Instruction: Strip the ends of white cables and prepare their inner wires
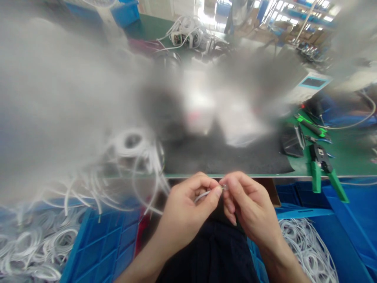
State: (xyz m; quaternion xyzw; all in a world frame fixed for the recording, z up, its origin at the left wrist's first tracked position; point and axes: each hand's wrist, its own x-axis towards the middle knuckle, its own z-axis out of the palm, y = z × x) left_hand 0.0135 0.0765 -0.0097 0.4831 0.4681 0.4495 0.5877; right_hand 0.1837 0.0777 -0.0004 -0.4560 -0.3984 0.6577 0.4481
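Between thumb and forefinger, my left hand (pixel 188 208) pinches a white cable (pixel 202 195) close to its end. My right hand (pixel 251 206) grips a small clear connector plug (pixel 225 187) at the cable's tip, its fingertips almost meeting those of the left. Whether the wires sit inside the plug is too small to tell. Both hands are held above my lap, just in front of the bench edge. To the right, a crimping tool (pixel 321 159) with green handles lies on the bench, its handles jutting past the edge.
Coiled white cables (pixel 131 141) lie at the bench's left, ends hanging over. Blue bins (pixel 103 236) with white cables stand on both sides below. Green-handled pliers (pixel 310 125), a black box (pixel 291 140) and a device with a screen (pixel 313 82) are at right. Much of the upper view is blurred.
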